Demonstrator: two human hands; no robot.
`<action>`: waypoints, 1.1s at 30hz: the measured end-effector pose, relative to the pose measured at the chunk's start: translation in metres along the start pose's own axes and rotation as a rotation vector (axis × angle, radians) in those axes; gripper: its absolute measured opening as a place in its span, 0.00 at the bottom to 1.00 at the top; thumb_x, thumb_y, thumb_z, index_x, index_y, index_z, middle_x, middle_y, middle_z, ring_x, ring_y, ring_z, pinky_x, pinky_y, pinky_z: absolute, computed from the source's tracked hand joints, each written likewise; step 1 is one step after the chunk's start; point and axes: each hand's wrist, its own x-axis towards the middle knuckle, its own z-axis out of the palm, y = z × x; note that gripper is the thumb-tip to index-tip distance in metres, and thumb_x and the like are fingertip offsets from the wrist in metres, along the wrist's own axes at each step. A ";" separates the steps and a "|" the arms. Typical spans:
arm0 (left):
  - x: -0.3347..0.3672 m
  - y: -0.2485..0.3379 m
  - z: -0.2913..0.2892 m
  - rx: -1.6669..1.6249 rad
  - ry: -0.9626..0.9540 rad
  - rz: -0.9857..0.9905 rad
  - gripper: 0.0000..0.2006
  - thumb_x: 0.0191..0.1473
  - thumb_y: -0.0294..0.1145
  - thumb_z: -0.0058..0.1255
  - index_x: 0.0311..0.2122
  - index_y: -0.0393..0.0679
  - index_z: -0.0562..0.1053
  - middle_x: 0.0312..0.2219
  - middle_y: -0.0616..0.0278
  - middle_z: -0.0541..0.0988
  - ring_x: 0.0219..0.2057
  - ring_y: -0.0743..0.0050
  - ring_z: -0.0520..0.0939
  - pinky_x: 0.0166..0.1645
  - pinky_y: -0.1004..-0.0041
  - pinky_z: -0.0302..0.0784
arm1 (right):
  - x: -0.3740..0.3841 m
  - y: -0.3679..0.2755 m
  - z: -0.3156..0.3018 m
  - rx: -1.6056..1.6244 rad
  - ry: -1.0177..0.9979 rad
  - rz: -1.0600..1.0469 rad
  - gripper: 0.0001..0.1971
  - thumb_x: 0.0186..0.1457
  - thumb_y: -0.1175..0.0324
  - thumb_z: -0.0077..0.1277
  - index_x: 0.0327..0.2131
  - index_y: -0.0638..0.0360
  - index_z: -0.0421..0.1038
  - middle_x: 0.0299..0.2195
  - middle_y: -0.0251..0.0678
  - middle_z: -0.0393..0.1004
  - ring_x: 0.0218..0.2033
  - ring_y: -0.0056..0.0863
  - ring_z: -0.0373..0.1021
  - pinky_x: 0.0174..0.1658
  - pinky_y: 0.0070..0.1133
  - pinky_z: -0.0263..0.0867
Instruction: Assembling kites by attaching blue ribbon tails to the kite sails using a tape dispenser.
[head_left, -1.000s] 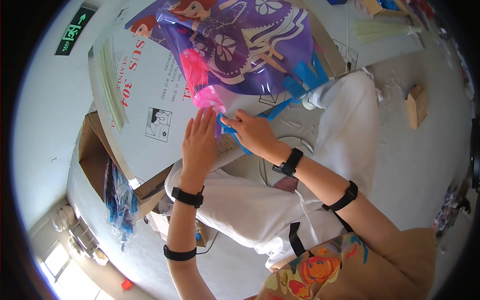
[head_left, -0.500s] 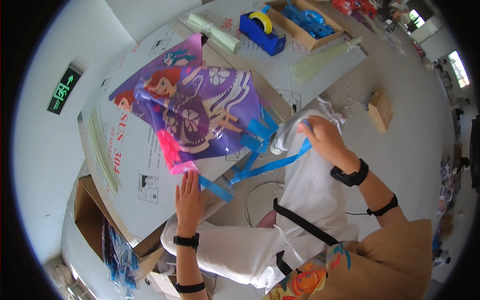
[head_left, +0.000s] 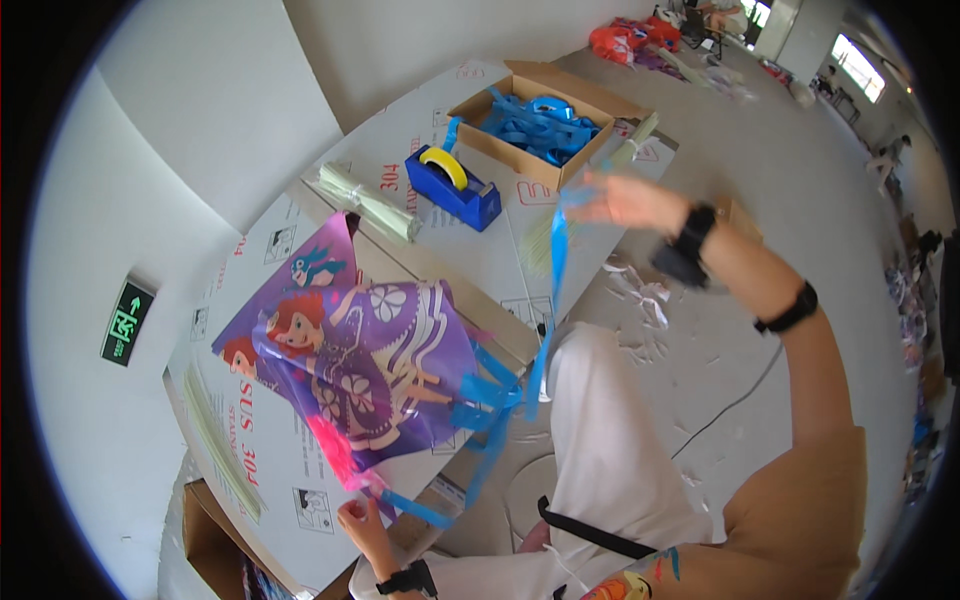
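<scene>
The purple plastic sheet printed with a cartoon figure in a gown lay spread on the white table with red lettering, its pink corner toward the person. The left hand was at the table's near edge, just beside that corner, its fingers curled; whether they gripped anything could not be told. The right hand, blurred and raised, had its fingertips closed on a long, glossy blue ribbon, which hung down toward the sheet's right-hand corner. Farther back stood a blue tape dispenser with a yellow roll, between a tied bundle of pale green sticks and an open brown cardboard box holding tangled blue ribbon.
</scene>
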 end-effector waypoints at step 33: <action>0.008 0.022 -0.140 0.040 0.393 -0.320 0.07 0.51 0.27 0.56 0.30 0.34 0.71 0.22 0.59 0.76 0.23 0.72 0.75 0.32 0.71 0.71 | 0.111 0.290 0.216 -1.470 0.065 -0.440 0.08 0.51 0.71 0.55 0.33 0.61 0.68 0.34 0.40 0.72 0.35 0.43 0.72 0.35 0.35 0.68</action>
